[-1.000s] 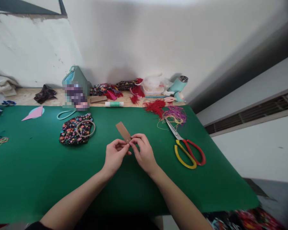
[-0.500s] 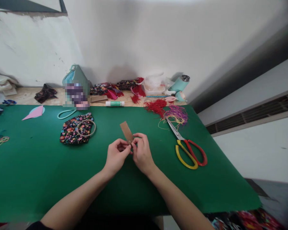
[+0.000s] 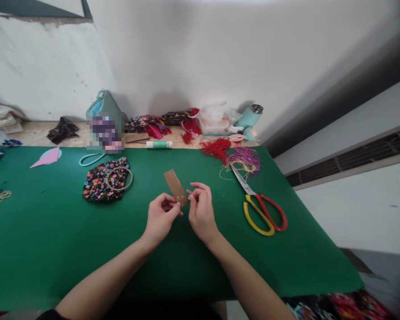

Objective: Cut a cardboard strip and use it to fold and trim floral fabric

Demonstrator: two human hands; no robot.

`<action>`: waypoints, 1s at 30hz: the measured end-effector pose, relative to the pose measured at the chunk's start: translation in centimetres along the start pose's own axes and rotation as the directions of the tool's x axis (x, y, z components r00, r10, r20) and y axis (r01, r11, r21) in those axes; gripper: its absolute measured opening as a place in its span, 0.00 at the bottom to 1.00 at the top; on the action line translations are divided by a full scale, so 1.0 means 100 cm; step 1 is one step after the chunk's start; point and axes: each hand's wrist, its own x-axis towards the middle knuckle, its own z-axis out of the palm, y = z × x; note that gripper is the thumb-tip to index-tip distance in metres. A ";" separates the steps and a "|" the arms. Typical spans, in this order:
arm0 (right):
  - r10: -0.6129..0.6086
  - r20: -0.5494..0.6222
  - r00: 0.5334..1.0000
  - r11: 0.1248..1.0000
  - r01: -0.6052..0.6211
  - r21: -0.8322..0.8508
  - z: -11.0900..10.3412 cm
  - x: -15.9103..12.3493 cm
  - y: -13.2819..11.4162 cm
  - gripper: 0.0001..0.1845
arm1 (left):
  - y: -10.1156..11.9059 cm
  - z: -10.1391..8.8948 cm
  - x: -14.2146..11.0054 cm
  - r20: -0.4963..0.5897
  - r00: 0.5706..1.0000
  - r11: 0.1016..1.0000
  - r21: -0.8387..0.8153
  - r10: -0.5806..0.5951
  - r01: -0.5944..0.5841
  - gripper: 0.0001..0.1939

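Observation:
A small brown card strip (image 3: 175, 186) is held tilted above the green table mat (image 3: 53, 231), near the middle. My left hand (image 3: 160, 218) pinches its lower end between thumb and fingers. My right hand (image 3: 200, 209) sits just right of the strip with fingers curled and fingertips close to the strip's lower edge; I cannot make out anything between them.
Scissors with red and yellow handles (image 3: 260, 209) lie to the right, by red and purple thread bundles (image 3: 233, 155). A floral fabric piece with a ring (image 3: 105, 180) lies to the left. A glue stick (image 3: 159, 144), a teal bag (image 3: 105, 120) and a bottle (image 3: 250, 116) line the back.
My right hand has drawn slightly away from the strip's lower end and its fingers have loosened. The left hand keeps its pinch, and the strip has shifted a little.

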 end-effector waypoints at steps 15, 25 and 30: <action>-0.124 -0.019 0.992 0.992 0.124 0.007 -0.014 0.005 -0.009 0.10 | -0.001 0.000 0.000 0.010 1.000 1.000 0.011 0.001 -0.001 0.11; -0.099 0.072 0.992 0.994 0.101 -0.028 -0.005 -0.001 -0.008 0.05 | -0.008 0.000 -0.003 0.058 0.997 0.998 0.013 0.059 -0.060 0.09; -0.037 0.058 0.998 0.998 0.040 -0.044 -0.001 -0.004 -0.013 0.05 | -0.009 -0.002 -0.004 0.088 0.985 0.978 0.135 0.149 -0.160 0.06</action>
